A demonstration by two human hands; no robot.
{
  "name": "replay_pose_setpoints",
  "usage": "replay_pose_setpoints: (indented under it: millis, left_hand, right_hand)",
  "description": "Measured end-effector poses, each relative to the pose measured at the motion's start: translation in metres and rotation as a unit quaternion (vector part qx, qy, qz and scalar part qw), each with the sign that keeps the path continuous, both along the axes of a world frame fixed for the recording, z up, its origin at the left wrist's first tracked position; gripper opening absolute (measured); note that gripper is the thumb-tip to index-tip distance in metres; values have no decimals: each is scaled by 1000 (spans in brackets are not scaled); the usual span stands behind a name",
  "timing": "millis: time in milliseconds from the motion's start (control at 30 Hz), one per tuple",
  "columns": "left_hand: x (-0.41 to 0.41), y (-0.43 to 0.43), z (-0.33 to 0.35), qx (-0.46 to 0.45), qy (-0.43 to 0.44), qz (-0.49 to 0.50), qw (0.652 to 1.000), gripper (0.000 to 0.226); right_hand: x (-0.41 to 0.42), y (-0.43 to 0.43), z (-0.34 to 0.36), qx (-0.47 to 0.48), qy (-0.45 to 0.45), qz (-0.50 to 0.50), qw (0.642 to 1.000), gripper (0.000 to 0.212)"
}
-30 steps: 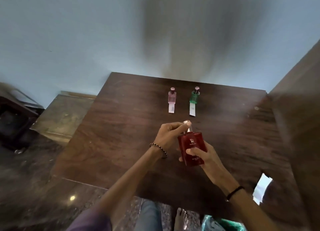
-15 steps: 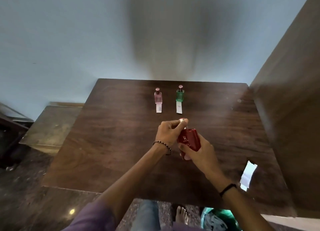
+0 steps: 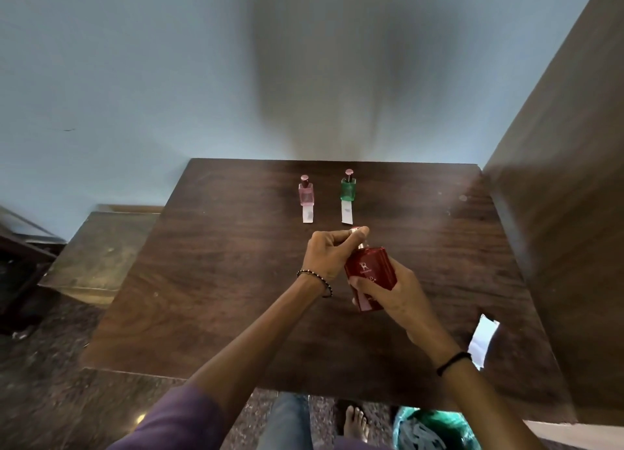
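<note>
You hold the red perfume bottle in the air over the middle of the tabletop, somewhat toward the near edge; it does not rest on the wood. Your right hand grasps its body from the right and from below, with the fingers wrapped across the front face. Your left hand pinches the cap at the top between the thumb and the curled fingers.

The step seems to be the work on this cap. Whether it is fully seated on the neck, I cannot tell. To do it well, keep the right hand firm and quiet, and move the cap only along the line of the neck, not sideways. Keep the nozzle pointing away from your face.

Both forearms come forward over the near edge and meet at the bottle; the left wrist is bent toward the right.

The pink bottle and the green bottle stand near the far edge, well apart from your hands.
</note>
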State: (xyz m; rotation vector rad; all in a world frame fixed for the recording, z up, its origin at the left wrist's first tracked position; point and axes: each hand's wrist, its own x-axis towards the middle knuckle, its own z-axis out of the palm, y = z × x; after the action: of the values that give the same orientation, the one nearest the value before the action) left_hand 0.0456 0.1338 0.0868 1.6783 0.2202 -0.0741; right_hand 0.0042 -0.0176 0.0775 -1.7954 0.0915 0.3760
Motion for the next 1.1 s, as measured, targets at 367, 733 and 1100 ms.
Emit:
replay_pose_setpoints:
  millis: [367,733,1100]
  left_hand:
    - [-2,-6,5,25,7,33,999,40]
    - [13,-4,11,49,12,132,990,35]
    - [16,12,12,-35,45,39,998,30]
  right_hand:
    - [0,2,4,77,54,-7,996,59]
    - [-17,20,17,-347,-136,-10,928,59]
    - [-27,-9,5,214,90,-7,973,53]
